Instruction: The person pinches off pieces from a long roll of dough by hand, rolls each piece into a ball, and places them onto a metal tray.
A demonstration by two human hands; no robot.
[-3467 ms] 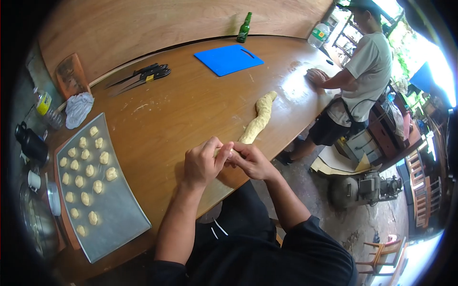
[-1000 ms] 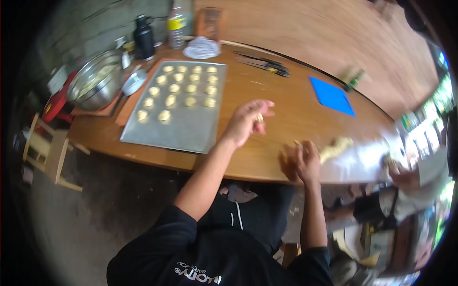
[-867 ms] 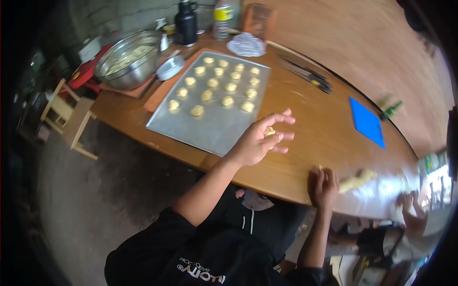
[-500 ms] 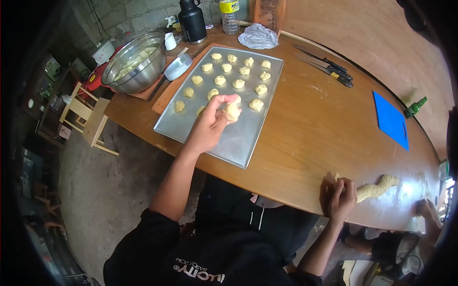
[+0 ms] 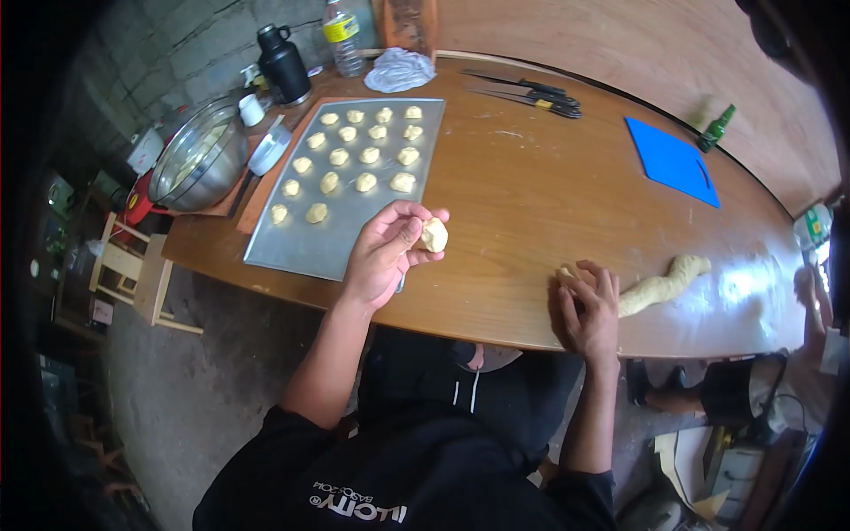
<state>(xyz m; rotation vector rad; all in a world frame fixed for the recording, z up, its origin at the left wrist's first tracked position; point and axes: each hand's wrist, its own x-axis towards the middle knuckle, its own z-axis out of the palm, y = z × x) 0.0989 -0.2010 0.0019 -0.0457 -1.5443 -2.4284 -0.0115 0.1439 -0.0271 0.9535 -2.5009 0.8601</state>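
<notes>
left hand near centre pinches a pale, lumpy dough ball; right hand, right of centre, curls around a dough rope; bottom, black shirt reads "city", "2014".

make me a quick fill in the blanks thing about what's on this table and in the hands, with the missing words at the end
1. The left hand holds a small lump of ____.
2. Of the wearer's two hands, the one nearer the long dough roll is the ____ one.
3. The bottle next to the blue cutting board is ____.
4. The knives on the table have ____ handles.

Missing words: dough; right; green; black
</notes>
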